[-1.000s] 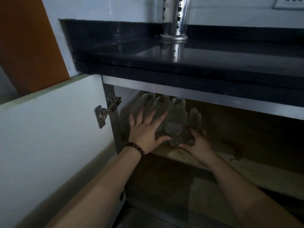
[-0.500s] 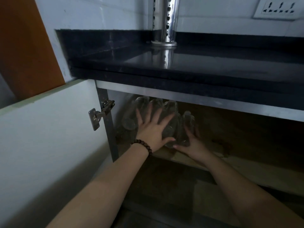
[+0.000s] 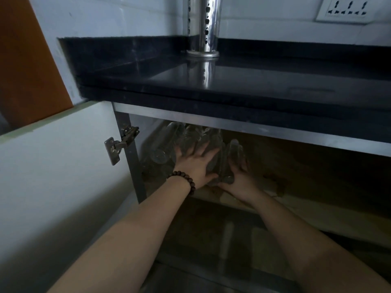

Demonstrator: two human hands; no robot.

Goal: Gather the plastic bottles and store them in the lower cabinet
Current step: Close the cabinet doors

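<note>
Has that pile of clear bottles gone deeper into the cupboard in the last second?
Yes. The bottles sit farther back on the shelf, away from its front edge.

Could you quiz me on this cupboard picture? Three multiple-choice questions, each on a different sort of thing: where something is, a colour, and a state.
1. Where are the clear plastic bottles?
A. On the countertop
B. On a shelf inside the lower cabinet
C. On the floor outside the cabinet

2. What colour is the countertop?
A. White
B. Orange
C. Black

3. How is the cabinet door?
A. Swung open
B. Closed
C. Taken off its hinge

Answers:
1. B: the bottles lie on the shelf under the counter, with the left hand and right hand against them.
2. C: its glossy top is black and reflects the steel holder.
3. A: the door stands open to the left, attached at the hinge.
</note>
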